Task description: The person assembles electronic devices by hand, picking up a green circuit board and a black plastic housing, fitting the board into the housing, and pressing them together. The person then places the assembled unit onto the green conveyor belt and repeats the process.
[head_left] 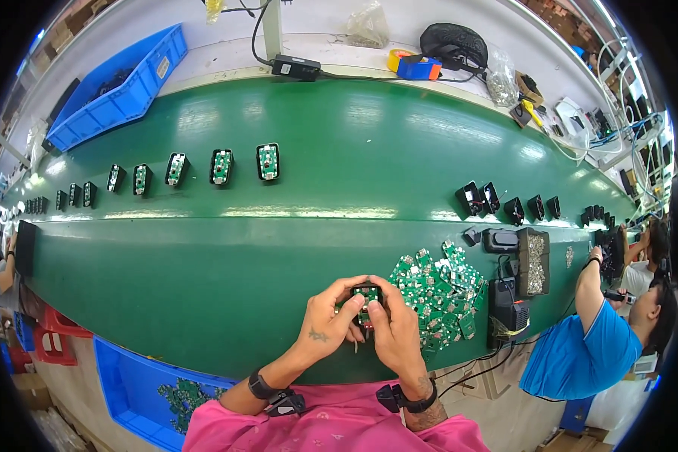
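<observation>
Close in front of me, both hands grip a small black plastic case [368,291] with a green circuit board in it. My left hand [328,319] wraps its left side, thumb on the board. From the other side my right hand [396,330] closes round it, its thumb also pressing down on the board. The fingers hide the lower part of the case. Just right of my right hand lies a heap of loose green circuit boards [438,294]. Farther off to the left, a row of black cases with boards in them includes the nearest one [268,161].
Right of the heap stand a screw tray [535,264] and a black device [508,309] with cables. Black cases [470,199] line the right. A blue crate [117,90] sits back left; another blue bin [139,392] is below the table edge. A person in blue [587,350] works at right.
</observation>
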Demonstrator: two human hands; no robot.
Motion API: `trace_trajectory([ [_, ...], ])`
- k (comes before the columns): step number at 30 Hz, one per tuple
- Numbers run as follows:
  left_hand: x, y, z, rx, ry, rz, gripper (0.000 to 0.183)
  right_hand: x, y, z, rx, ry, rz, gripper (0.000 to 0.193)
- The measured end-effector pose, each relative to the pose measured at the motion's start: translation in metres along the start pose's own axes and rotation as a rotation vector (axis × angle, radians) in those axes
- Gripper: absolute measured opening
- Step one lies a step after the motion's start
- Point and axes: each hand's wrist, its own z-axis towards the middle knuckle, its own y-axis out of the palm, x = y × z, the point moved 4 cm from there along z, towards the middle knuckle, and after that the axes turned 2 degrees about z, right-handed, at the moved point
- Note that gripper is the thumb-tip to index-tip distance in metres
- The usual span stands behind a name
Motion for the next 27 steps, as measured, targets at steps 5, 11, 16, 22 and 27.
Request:
trace_trajectory([
  [5,0.002,0.004,0.0,-0.005,0.032,0.051,0.038,0.006,0.003,-0.003,0.049,-0.028,-0.035,0.035],
  [11,0.001,0.009,-0.004,-0.008,-0.04,-0.082,0.04,0.01,0.001,-0.008,0.055,-0.04,-0.002,0.035],
  [16,0.01,0.014,-0.007,-0.02,0.144,0.195,0.037,0.02,0.003,-0.015,0.135,-0.063,0.079,0.032],
  [22,0.015,0.02,-0.011,0.022,0.321,0.275,0.036,0.033,0.002,-0.021,0.153,-0.181,0.206,0.028],
  [27,0.013,0.021,-0.008,0.041,0.301,0.325,0.035,0.037,0.005,-0.019,0.264,-0.16,0.236,0.027],
])
